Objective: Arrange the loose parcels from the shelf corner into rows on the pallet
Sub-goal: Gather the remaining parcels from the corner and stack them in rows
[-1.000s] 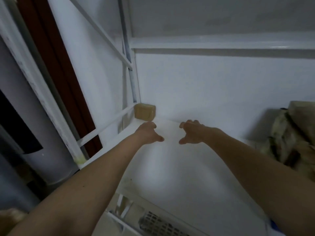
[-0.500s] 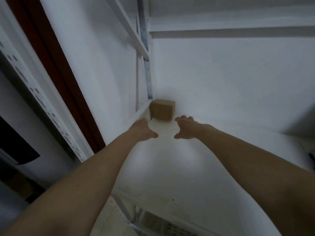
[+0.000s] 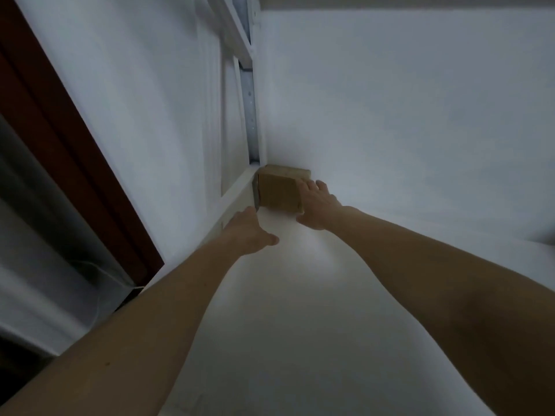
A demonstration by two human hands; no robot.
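One small brown cardboard parcel point(image 3: 279, 190) sits in the far left corner of the white shelf board point(image 3: 300, 310), against the back wall and the shelf's side rail. My right hand point(image 3: 316, 205) lies against the parcel's right side, fingers spread along it. My left hand point(image 3: 250, 231) is just in front of the parcel's lower left corner, fingertips close to it, thumb out to the right. Neither hand has closed around the parcel. The pallet is out of view.
A white metal upright point(image 3: 250, 115) and side rail point(image 3: 237, 190) of the rack close the corner on the left. A white wall point(image 3: 390, 115) closes the back. A dark red door frame point(image 3: 60, 145) stands left of the rack.
Both arms have reached further into the corner. My right hand now touches the parcel's right side and my left hand has come up to its lower left corner.
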